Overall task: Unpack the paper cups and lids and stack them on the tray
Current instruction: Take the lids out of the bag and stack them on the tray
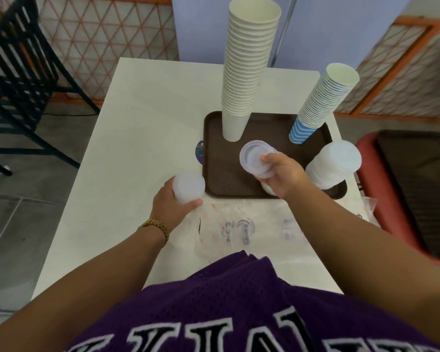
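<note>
A dark brown tray [229, 184] lies on the white table. On it stand a tall stack of plain white cups [247, 67] at the back left and a shorter stack of blue-striped cups [320, 102] at the back right. A pile of white lids [334, 165] sits on the tray's right edge. My right hand [281, 177] grips a short stack of lids [255, 158] over the tray's middle, tilted toward me. My left hand [170, 203] holds a second stack of lids [188, 188] just left of the tray's front corner.
An empty clear plastic bag [239, 229] with printed logos lies on the table [137, 138] in front of the tray. A round purple sticker [200, 152] peeks out at the tray's left edge. A red chair [381, 199] stands to the right, a black chair [18, 72] far left.
</note>
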Demonstrator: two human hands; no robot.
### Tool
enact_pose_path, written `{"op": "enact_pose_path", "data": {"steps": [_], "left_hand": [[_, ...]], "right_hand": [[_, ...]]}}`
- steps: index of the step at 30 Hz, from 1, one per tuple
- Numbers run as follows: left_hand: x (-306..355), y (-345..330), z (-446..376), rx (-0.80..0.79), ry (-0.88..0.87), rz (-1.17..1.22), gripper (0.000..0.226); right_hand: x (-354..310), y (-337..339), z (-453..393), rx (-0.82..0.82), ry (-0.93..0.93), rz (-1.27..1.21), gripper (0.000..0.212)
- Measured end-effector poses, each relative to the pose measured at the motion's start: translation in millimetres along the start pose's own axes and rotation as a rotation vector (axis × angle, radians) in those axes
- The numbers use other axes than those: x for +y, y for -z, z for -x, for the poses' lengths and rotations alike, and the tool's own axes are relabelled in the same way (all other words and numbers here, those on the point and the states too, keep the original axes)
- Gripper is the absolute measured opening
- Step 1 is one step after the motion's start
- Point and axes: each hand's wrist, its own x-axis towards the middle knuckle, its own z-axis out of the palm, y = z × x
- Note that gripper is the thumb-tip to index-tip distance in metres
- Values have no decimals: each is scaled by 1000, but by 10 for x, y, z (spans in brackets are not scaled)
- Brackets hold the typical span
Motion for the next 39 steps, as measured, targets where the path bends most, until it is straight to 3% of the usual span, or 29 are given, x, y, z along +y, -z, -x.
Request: {"op": "enact_pose_path", "data": {"steps": [4, 8, 13, 17, 20, 23, 27, 31, 39], "left_hand": [[31, -14, 12, 3, 15, 17, 88], [24, -28, 18, 7, 38, 26, 89], [14, -29, 13, -4, 45, 15, 89], [-1, -28, 1, -8, 53, 20, 89], [-25, -34, -1, -11, 59, 15, 88], [-19, -43, 7, -7, 61, 23, 88], [-18, -50, 12, -1, 68, 25, 89], [-23, -57, 16, 7, 83, 30, 91], [-20, -52, 17, -9, 96, 29, 92]], "right_hand": [[-170, 280, -73, 188, 154, 535, 20], [-190, 493, -193, 281, 169, 675, 33], [-135, 592, -346, 305, 122, 843, 28], [-109, 581, -403, 348, 142, 1177, 37], [-75, 564, -405, 306, 150, 1393, 38], [-22, 555, -406, 275, 155, 1437, 43], [31, 502, -399, 235, 227, 1457, 70], [99, 383, -351, 99, 211, 1644, 93], [172, 295, -425, 49, 280, 1826, 68]]}}
